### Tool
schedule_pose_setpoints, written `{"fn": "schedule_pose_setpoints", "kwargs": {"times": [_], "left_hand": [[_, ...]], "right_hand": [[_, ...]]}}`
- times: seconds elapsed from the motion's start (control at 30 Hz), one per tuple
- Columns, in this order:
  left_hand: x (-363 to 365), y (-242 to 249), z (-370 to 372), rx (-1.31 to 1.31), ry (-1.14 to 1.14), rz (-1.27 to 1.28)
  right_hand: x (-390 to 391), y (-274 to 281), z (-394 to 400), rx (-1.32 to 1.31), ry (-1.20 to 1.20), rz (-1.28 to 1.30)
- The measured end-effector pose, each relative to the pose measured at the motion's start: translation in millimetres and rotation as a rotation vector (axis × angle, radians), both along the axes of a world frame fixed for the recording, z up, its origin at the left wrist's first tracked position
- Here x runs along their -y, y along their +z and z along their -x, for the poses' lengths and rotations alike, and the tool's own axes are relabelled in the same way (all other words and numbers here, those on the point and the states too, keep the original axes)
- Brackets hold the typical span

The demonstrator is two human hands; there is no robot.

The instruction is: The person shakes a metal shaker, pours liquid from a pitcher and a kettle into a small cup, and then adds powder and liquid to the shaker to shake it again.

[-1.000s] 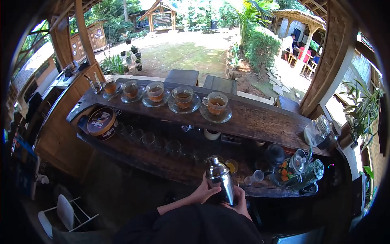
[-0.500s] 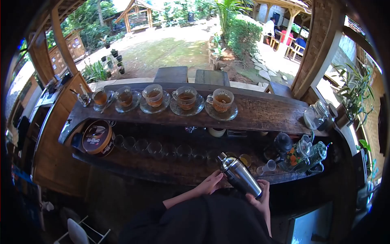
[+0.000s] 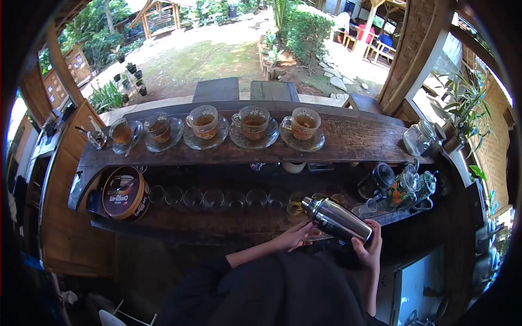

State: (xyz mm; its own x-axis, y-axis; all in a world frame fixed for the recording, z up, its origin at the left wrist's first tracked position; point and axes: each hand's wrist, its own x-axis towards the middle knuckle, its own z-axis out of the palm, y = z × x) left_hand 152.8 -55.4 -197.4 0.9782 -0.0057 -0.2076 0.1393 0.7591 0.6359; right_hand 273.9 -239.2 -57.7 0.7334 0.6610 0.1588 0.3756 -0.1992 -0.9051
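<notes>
A silver cocktail shaker [image 3: 338,219] is held tilted over the lower shelf, its capped end pointing up and left. My right hand [image 3: 368,244] is wrapped round its base end. Near the shaker's capped end is my left hand [image 3: 296,237], its fingers close beneath the metal; whether they grip anything is hard to make out. Behind the shaker, small glasses with yellowish contents [image 3: 296,203] stand on the lower shelf, beside a row of empty-looking glasses [image 3: 235,200]. Glass cups of brown drink [image 3: 254,124] sit on saucers along the upper counter.
A round chocolate tub [image 3: 124,193] is at the lower shelf's left end. Glass pitchers [image 3: 405,187] and a small clear cup [image 3: 367,206] stand at its right. A lidded jar [image 3: 420,138] is on the upper counter [image 3: 359,141]. People sit far off outside.
The shaker and both hands have moved right and slightly up, and the shaker now lies closer to horizontal. The camera view has shifted, revealing more of the yellowish glasses.
</notes>
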Motion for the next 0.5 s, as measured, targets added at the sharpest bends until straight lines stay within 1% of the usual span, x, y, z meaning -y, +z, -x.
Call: {"fn": "schedule_pose_setpoints", "kwargs": {"times": [0.03,0.13,0.17,0.2,0.37,0.43,0.5], "left_hand": [[-1,-2,0,0.013,-0.039,0.028],[-1,-4,0,0.006,-0.055,0.042],[-2,-3,0,0.009,-0.065,0.047],[-2,-2,1,0.01,-0.073,0.051],[-9,12,5,0.028,-0.105,0.095],[-11,22,8,0.049,-0.122,0.096],[-13,21,8,0.062,-0.149,0.104]], "right_hand": [[-2,2,2,0.003,-0.01,0.002],[-6,6,5,0.035,-0.039,0.004],[-7,3,2,0.08,-0.04,-0.006],[-7,2,1,0.125,-0.039,-0.016],[-19,9,4,0.191,-0.062,-0.006],[-24,17,8,0.184,-0.069,0.006],[-29,22,8,0.177,-0.078,0.019]]}}
